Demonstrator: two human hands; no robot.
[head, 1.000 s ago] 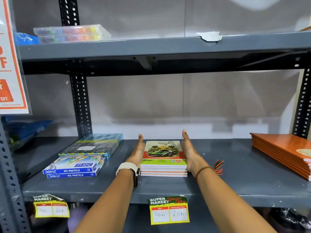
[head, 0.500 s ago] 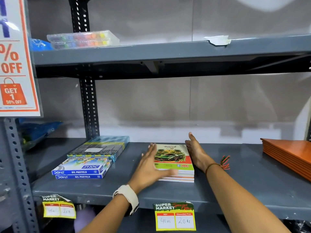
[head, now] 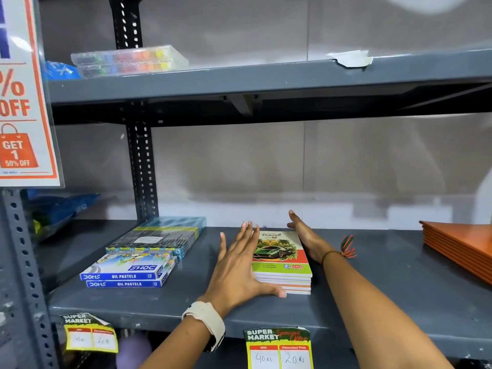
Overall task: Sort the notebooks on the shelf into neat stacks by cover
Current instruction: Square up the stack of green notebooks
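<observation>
Grey metal shelf (head: 372, 296) carries car-cover notebook stack (head: 282, 262) at centre. I see L hand (head: 237, 272) flat, fingers spread, against stack's left edge; R hand (head: 306, 235) flat, fingers straight, along right edge.

Car-cover notebook stack (head: 283, 265) flat mid-shelf; orange notebook stack (head: 460, 246) far right.

left hand (head: 235, 272) flat against car-cover notebook stack (head: 282, 262) on grey shelf (head: 386, 296); right hand (head: 306, 237) presses opposite side.
</observation>
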